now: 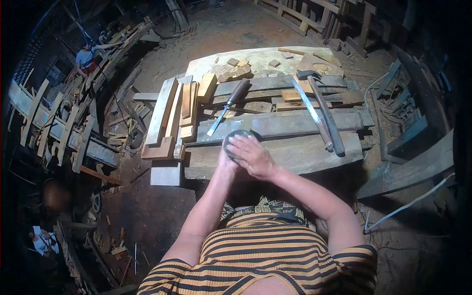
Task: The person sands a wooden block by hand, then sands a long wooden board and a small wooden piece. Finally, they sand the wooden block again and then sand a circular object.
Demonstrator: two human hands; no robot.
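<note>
Both of my hands meet at the near edge of the workbench (275, 156), around a dark round object (240, 132). My right hand (254, 156) lies over its top with the fingers stretched across it. Under and beside it is my left hand (227, 161), its fingers mostly hidden. Just beyond lies a chisel (230, 104) with a dark handle, blade toward me. A handsaw (310, 109) and a hammer (324, 105) rest side by side on the right. Several cut wood blocks (162, 114) are stacked at the left.
Small wood pieces (232, 62) lie at the bench's far side. Long planks (418, 164) stand right of it. Timber racks (64, 130) fill the left, where one person (87, 59) is at a far bench and another (44, 242) is lower down. A pale rod (410, 204) crosses the lower right.
</note>
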